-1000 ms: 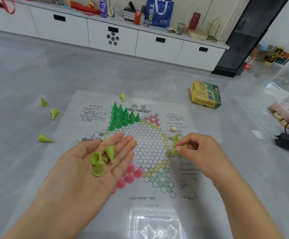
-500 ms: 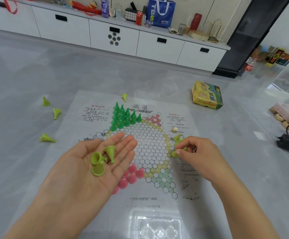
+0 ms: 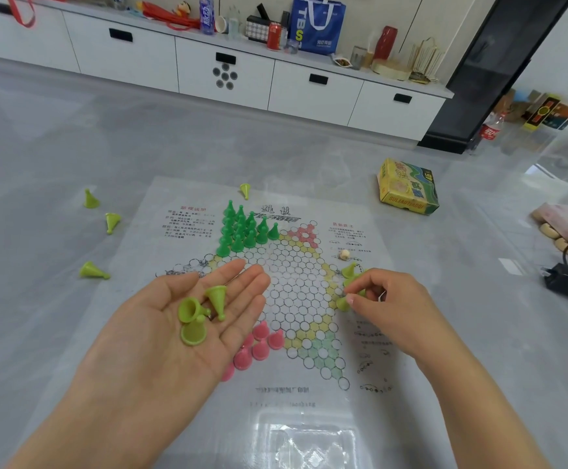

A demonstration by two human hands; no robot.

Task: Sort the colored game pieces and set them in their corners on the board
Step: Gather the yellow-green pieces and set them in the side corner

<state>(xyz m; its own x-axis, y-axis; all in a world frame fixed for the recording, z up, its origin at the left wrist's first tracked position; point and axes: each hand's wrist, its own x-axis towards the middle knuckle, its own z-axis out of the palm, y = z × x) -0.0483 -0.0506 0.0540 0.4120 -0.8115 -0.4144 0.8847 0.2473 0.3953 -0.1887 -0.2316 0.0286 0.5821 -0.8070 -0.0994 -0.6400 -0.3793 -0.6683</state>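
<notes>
Right hand (image 3: 389, 299) fingers pinch what looks like a lime piece (image 3: 343, 303) at the board's (image 3: 309, 394) right corner; left hand (image 3: 177, 330), flat open, cradles three lime pieces (image 3: 198, 314).

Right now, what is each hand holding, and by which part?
Left hand: three lime pieces lying loose on its open palm. Right hand: fingertips pinch one lime piece at the board.

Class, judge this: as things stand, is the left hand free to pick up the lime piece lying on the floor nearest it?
Probably not yet: the left hand lies palm up, carrying three lime pieces. The floor around the fallen piece looks open.
</notes>
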